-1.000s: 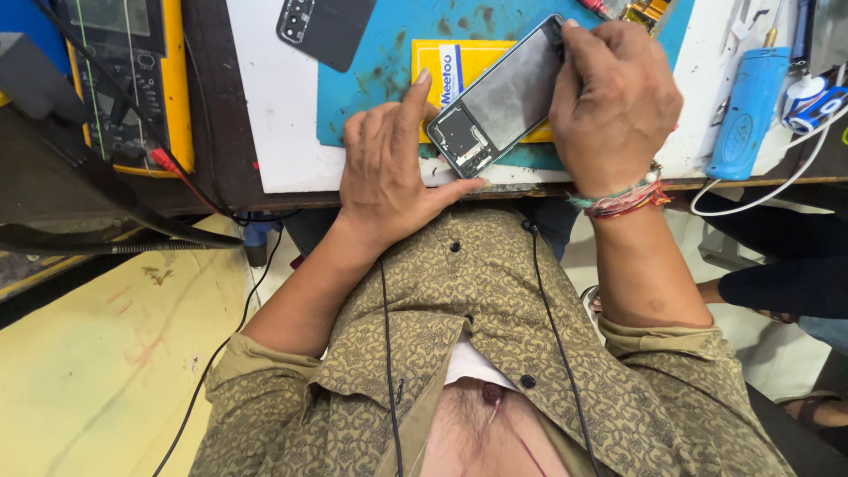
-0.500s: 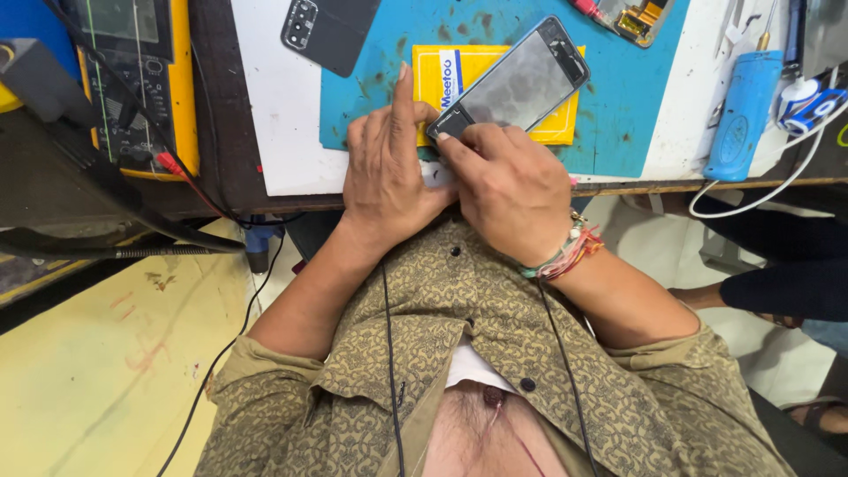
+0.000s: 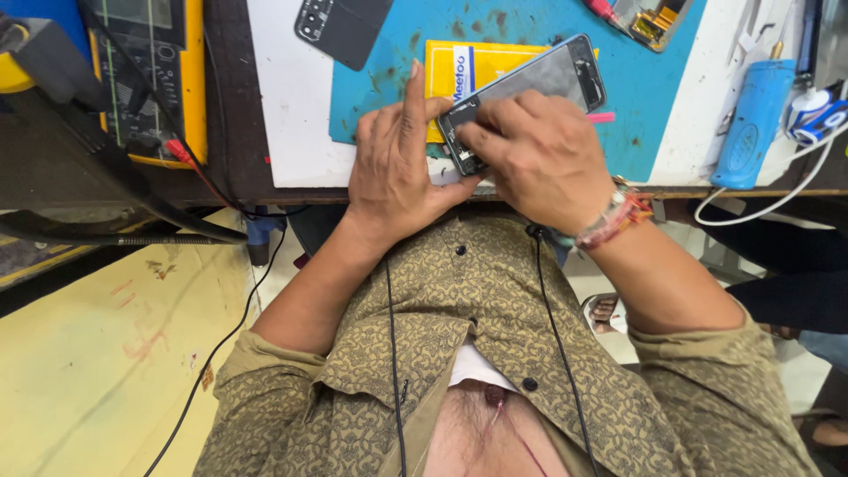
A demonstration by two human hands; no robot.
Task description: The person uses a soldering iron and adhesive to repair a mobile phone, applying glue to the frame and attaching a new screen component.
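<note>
Head view, looking down at my bench. My left hand [image 3: 397,172] lies flat, fingers spread, index extended, thumb braced against the lower end of the smartphone [image 3: 521,97]. My right hand [image 3: 530,155] closes its fingertips narrowly on that same lower end (whether they pinch a small tool, I cannot tell). To do this well, I judge the left should pin the body steadily while the right works with light, even pressure along the edge. From my right hand the phone runs toward one o'clock, tilted across a yellow card [image 3: 459,66] on the blue mat [image 3: 654,79]; from my left it sits at two o'clock, touching.
</note>
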